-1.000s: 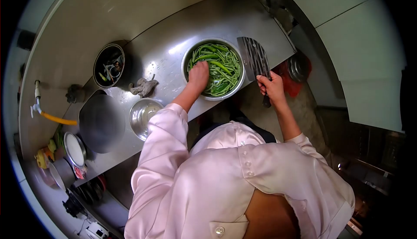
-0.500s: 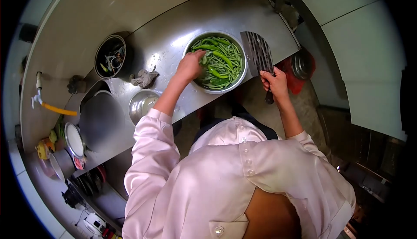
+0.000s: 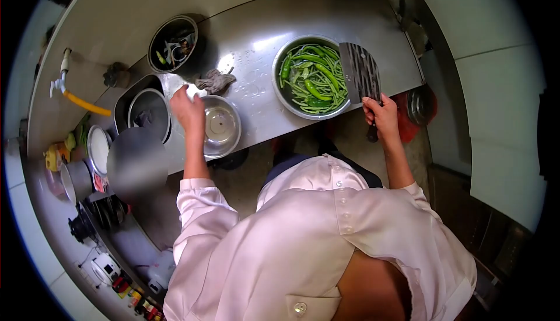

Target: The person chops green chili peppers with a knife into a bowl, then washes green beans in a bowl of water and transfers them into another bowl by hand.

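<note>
My right hand point(image 3: 382, 117) is closed around the dark handle of a cleaver point(image 3: 360, 71). Its broad, streaked blade overlaps the right rim of a metal basin point(image 3: 279, 96). In that basin lie long green peppers point(image 3: 318, 89) and cut green bean pieces point(image 3: 304, 83). Away to the left, my left hand point(image 3: 189, 114) hovers beside a shallow metal bowl point(image 3: 223, 128), its fingers loosely bent and apart with nothing visible in them. Whether it touches the bowl's rim is unclear. A crumpled grey cloth point(image 3: 214, 81) lies on the counter just beyond this bowl.
A dark pot of scraps point(image 3: 173, 44) stands at the back of the steel counter point(image 3: 251, 20). At left are a sink with a round metal basin point(image 3: 132, 117) and a tap with a yellow hose point(image 3: 87, 104). A red bag point(image 3: 429, 108) hangs beyond the counter's right end.
My left hand has left the basin of peppers and beans and moved left to the shallow bowl. My right hand keeps holding the cleaver by the basin. The view has shifted slightly.
</note>
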### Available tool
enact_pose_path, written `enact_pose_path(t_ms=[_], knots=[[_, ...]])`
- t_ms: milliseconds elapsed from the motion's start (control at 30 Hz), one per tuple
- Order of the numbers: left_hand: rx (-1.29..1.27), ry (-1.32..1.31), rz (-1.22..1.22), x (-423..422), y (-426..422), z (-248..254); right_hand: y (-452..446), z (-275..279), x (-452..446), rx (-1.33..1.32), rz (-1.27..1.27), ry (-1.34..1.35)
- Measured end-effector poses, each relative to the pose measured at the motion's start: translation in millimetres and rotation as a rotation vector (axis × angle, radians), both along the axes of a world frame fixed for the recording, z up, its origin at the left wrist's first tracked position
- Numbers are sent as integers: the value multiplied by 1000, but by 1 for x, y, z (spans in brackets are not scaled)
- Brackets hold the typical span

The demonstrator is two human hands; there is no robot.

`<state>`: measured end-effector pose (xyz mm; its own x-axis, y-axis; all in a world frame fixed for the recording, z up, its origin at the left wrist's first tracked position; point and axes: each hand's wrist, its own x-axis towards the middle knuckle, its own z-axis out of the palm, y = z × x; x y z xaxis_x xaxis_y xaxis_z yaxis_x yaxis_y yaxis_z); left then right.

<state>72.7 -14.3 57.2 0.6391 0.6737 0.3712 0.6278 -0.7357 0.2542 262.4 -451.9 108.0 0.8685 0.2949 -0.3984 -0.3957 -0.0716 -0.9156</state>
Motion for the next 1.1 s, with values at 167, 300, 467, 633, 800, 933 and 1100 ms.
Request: enact_pose_path(t_ms=[167,300,467,633,800,933,1100], knots=[[-465,289,385,-107,44,-48,5,-2,1,-28,1,6],[-1236,119,450,-146,25,-75,19,0,4,-28,30,10],[-1492,-114,489,-157,3,-78,44,6,5,-16,96,4],[-1552,-424,577,-188,39,-47,62,9,6,-4,141,-25],[-1467,-787,721,-227,113,-30,77,8,5,-15,176,-24],[-1270,-632,826,-239,160,-22,92,8,5,-31,184,-49],[-988,-682,989,-234,204,-26,108,15,0,-59,191,-46]])
